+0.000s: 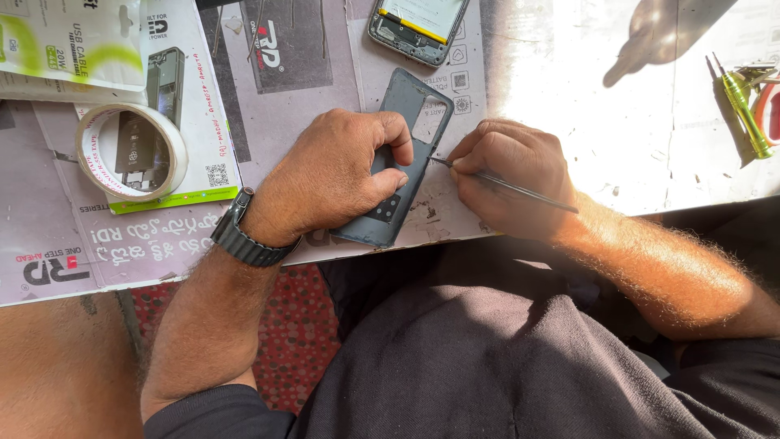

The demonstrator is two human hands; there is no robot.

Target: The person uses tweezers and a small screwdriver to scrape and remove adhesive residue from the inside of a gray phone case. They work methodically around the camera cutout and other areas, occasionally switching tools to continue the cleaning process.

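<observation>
A dark grey phone back cover (404,106) lies inside-up at the table's near edge. My left hand (329,175), with a dark watch on its wrist, presses down on the cover's middle and lower part, thumb across it. My right hand (508,175) pinches a thin black metal tool (520,190) like a pen; its tip touches the cover's right edge. The cover's camera cut-out shows above my left fingers.
An opened phone body (416,24) lies at the top centre. A roll of clear tape (130,153) sits on a printed phone-part package at left. A green-handled screwdriver (746,106) rests at the far right in bright sunlight. Printed paper sheets cover the table.
</observation>
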